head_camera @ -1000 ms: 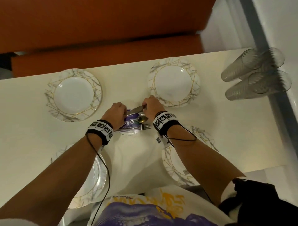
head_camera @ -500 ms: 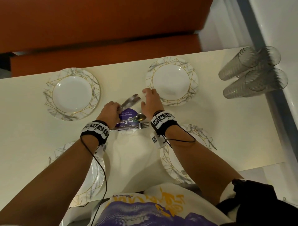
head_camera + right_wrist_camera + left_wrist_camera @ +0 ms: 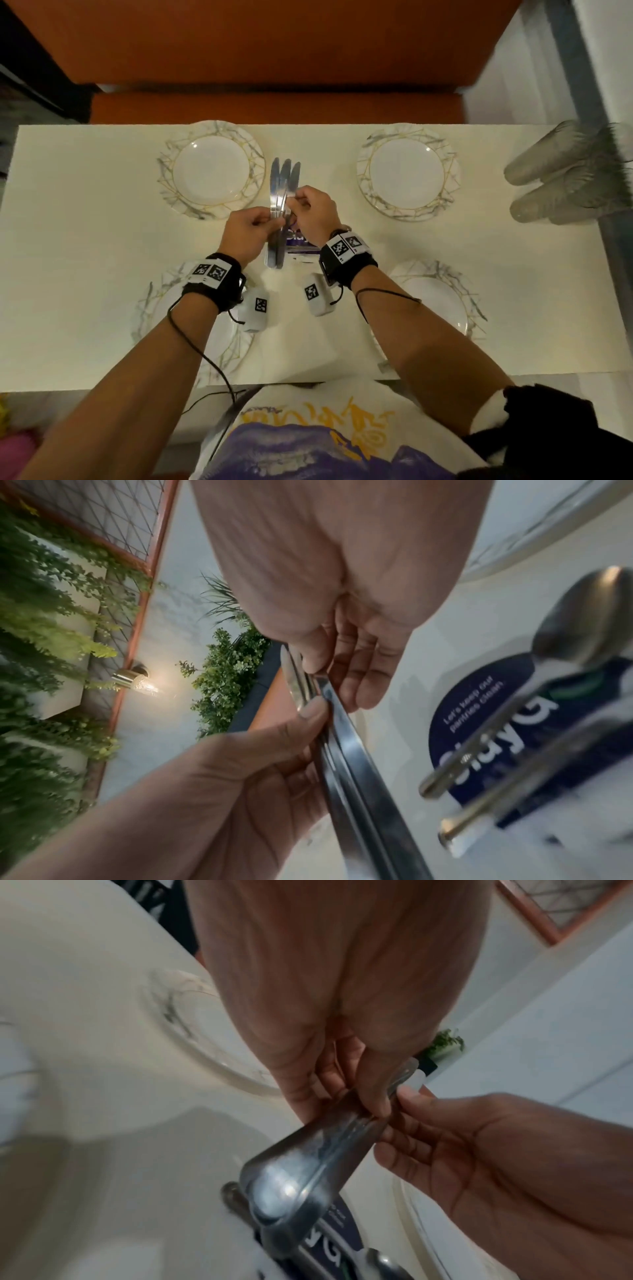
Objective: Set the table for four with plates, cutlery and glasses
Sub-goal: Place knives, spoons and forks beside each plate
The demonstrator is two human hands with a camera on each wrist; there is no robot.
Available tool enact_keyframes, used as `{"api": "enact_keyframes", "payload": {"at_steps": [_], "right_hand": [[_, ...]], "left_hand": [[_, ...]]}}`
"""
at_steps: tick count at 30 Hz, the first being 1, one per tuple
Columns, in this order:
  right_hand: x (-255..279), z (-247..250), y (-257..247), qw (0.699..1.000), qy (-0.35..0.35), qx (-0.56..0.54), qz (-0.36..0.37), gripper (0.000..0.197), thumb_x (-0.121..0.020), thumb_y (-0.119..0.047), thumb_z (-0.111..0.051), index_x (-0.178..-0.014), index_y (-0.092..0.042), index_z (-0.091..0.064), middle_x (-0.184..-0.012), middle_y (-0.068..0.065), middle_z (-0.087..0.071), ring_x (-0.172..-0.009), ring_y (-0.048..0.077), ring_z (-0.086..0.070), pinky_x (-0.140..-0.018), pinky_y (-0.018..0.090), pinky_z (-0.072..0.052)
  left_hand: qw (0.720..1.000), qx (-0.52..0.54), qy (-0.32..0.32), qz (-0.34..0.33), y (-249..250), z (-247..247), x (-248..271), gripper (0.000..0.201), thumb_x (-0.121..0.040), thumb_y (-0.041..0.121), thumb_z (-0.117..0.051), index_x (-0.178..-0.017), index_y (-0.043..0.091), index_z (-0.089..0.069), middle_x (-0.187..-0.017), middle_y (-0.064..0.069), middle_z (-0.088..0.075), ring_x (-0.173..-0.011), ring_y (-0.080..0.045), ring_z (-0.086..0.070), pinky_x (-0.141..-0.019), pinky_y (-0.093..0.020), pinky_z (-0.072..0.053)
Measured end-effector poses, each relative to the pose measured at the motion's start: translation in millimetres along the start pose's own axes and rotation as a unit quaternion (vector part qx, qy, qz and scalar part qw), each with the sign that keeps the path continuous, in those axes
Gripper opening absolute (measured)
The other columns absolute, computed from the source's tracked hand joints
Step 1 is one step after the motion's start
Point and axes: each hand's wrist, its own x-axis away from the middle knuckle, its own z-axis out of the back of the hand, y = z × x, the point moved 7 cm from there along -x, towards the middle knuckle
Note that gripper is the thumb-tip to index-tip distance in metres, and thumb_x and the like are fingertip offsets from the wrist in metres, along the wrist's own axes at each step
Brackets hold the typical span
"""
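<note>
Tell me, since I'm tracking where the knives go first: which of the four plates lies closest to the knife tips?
The far-left plate: the knives, held by both hands, point up just beside its right rim. The other three lie farther off.

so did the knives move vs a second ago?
Yes. The knives are lifted off the purple card; blades now fan toward the far left plate, held by left hand and right hand.
</note>
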Motion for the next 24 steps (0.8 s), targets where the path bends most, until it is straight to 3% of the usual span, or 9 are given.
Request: {"api": "enact_keyframes", "payload": {"at_steps": [3,6,9,12,14,16,19,22,24], "right_hand": [[25.5,-17.6,8.5,0.999,-0.018,-0.032,-0.026,0.016,-0.098,-0.023,-0.065,-0.100,-0.007,-0.067,-0.081,0.003,-0.073,-0.070,0.019,-0.073,-0.068,0.039,-0.064],[58.1,-41.7,30.6,0.996,-0.056,-0.034,-0.065,0.013,-0.099,-0.011,-0.061,-0.099,0.000,-0.065,-0.076,0.006,-0.069,-0.061,0.019,-0.065,-0.062,0.037,-0.061],[91.4,-65.6,56.1,0.995,-0.057,0.033,-0.078,0.013,-0.095,-0.015,-0.062,-0.083,-0.012,-0.067,-0.080,0.011,-0.072,-0.066,0.027,-0.065,-0.068,0.041,-0.060],[115.2,-79.6,76.8,0.991,-0.042,0.097,-0.083,0.019,-0.092,-0.012,-0.068,-0.074,-0.011,-0.064,-0.072,0.006,-0.068,-0.062,0.024,-0.063,-0.064,0.035,-0.058],[123.7,-82.1,88.4,0.988,-0.029,0.113,-0.100,0.018,-0.090,-0.012,-0.072,-0.075,-0.016,-0.063,-0.079,0.008,-0.071,-0.067,0.027,-0.069,-0.068,0.038,-0.062],[130.1,-82.8,95.9,0.985,-0.016,0.123,-0.124,0.016,-0.086,-0.014,-0.077,-0.080,-0.020,-0.064,-0.090,0.012,-0.072,-0.074,0.030,-0.072,-0.069,0.043,-0.064],[138.8,-79.4,93.1,0.975,0.004,0.173,-0.140,0.024,-0.083,-0.024,-0.082,-0.097,-0.016,-0.064,-0.095,0.007,-0.068,-0.084,0.025,-0.069,-0.079,0.038,-0.061],[149.6,-69.4,82.1,0.965,0.034,0.232,-0.119,0.029,-0.091,-0.032,-0.073,-0.111,-0.017,-0.060,-0.103,0.006,-0.066,-0.095,0.024,-0.064,-0.083,0.034,-0.053],[159.0,-67.0,73.3,0.961,0.044,0.261,-0.080,0.025,-0.094,-0.026,-0.067,-0.118,-0.020,-0.059,-0.111,0.005,-0.064,-0.106,0.024,-0.060,-0.090,0.037,-0.052]], "left_hand": [[0.997,0.064,0.036,0.036,-26.9,25.8,27.5,0.006,-0.092,0.012,-0.076,-0.094,0.007,-0.078,-0.081,-0.014,-0.076,-0.076,-0.034,-0.075,-0.085,-0.052,-0.063],[0.992,0.083,0.067,0.066,-59.4,53.2,55.5,0.008,-0.092,0.014,-0.076,-0.094,0.007,-0.078,-0.086,-0.022,-0.075,-0.075,-0.037,-0.076,-0.082,-0.051,-0.063],[0.991,0.078,0.074,0.079,-88.0,78.0,79.0,0.006,-0.090,0.020,-0.078,-0.087,0.015,-0.080,-0.085,-0.021,-0.076,-0.077,-0.041,-0.075,-0.084,-0.053,-0.063],[0.990,0.095,0.069,0.083,-104.2,94.7,99.3,0.009,-0.091,0.015,-0.077,-0.094,0.007,-0.079,-0.085,-0.019,-0.077,-0.073,-0.037,-0.077,-0.082,-0.052,-0.064],[0.989,0.107,0.066,0.082,-109.4,102.4,109.9,0.009,-0.092,0.012,-0.076,-0.097,0.005,-0.078,-0.087,-0.018,-0.077,-0.074,-0.037,-0.077,-0.079,-0.048,-0.065],[0.988,0.115,0.062,0.077,-112.0,109.4,118.9,0.006,-0.092,0.011,-0.075,-0.096,0.006,-0.077,-0.087,-0.018,-0.076,-0.076,-0.040,-0.077,-0.075,-0.045,-0.065],[0.990,0.106,0.052,0.073,-116.9,116.9,125.5,0.007,-0.092,0.014,-0.076,-0.094,0.008,-0.077,-0.083,-0.014,-0.077,-0.074,-0.037,-0.077,-0.080,-0.050,-0.064],[0.991,0.105,0.046,0.064,-118.8,123.1,129.8,0.007,-0.092,0.016,-0.076,-0.095,0.009,-0.078,-0.081,-0.011,-0.077,-0.074,-0.035,-0.078,-0.083,-0.055,-0.063],[0.992,0.106,0.046,0.056,-117.9,127.6,132.3,0.007,-0.091,0.016,-0.077,-0.094,0.010,-0.078,-0.080,-0.009,-0.077,-0.074,-0.034,-0.078,-0.083,-0.055,-0.063]]}}
